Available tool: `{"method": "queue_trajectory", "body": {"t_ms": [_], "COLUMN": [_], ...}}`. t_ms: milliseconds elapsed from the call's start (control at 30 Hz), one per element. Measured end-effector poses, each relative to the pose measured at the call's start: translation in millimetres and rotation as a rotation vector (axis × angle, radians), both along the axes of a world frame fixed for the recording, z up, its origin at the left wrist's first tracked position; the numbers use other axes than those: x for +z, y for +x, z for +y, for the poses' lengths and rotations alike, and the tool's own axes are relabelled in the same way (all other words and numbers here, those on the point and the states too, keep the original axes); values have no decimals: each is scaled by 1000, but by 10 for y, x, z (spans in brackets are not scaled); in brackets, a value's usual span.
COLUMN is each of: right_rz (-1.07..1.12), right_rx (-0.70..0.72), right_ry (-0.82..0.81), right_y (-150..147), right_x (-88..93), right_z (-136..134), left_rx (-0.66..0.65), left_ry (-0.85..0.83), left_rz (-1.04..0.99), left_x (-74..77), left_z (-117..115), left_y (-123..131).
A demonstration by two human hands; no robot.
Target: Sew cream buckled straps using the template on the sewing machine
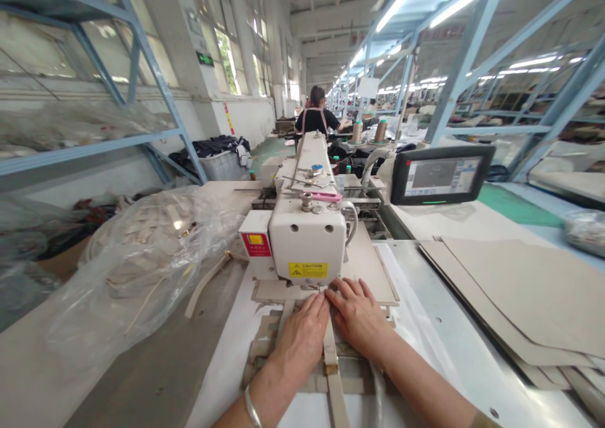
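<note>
A beige strap (329, 340) with a gold metal buckle (331, 369) runs lengthwise under the head of a white sewing machine (307, 239). My left hand (305, 330) is closed, its fingertips pinching the strap's edge close below the needle area. On the other side, my right hand (362, 318) lies flat with fingers spread, its thumb side touching the strap near my left fingertips. The strap's far end is hidden by the hands and the machine head. Beneath them is a beige clamp plate (265, 343) on a white sheet (227, 365).
Left of the machine sit a plastic bag (142, 264) of beige straps and a loose strap (208, 283). Flat beige panels (520, 289) are stacked at right, below a control screen (442, 174). Blue shelving (155, 87) flanks the workplace. A person (316, 116) works farther ahead.
</note>
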State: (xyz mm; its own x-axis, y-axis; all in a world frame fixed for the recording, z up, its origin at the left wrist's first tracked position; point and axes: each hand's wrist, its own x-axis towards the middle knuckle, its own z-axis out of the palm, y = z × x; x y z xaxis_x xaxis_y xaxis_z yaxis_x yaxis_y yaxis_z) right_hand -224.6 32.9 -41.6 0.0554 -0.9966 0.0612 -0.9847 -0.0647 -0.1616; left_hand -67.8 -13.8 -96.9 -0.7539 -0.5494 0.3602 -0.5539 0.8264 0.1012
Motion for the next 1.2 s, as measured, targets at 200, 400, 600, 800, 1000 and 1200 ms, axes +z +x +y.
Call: {"method": "queue_trajectory", "body": {"t_ms": [200,400,600,800,1000,1200], "right_rz": [-15,4,1,16,29,7], "right_rx": [10,0,32,17,9,-10], "right_ry": [-37,-53,-35,-25,-19,-12], "right_y": [-14,17,73,117,162,262], "right_x": [6,32,12,29,35,35], "right_z": [19,14,65,79,54,37], "left_rx": [8,28,39,58,49,79], "left_ry": [28,68,136,114,120,154], "left_rz": [-25,-53,-43,-81,-104,-122], "left_x": [46,80,138,153,153,160], "left_z": [2,18,121,165,134,127], "left_y": [4,-6,76,101,124,206]}}
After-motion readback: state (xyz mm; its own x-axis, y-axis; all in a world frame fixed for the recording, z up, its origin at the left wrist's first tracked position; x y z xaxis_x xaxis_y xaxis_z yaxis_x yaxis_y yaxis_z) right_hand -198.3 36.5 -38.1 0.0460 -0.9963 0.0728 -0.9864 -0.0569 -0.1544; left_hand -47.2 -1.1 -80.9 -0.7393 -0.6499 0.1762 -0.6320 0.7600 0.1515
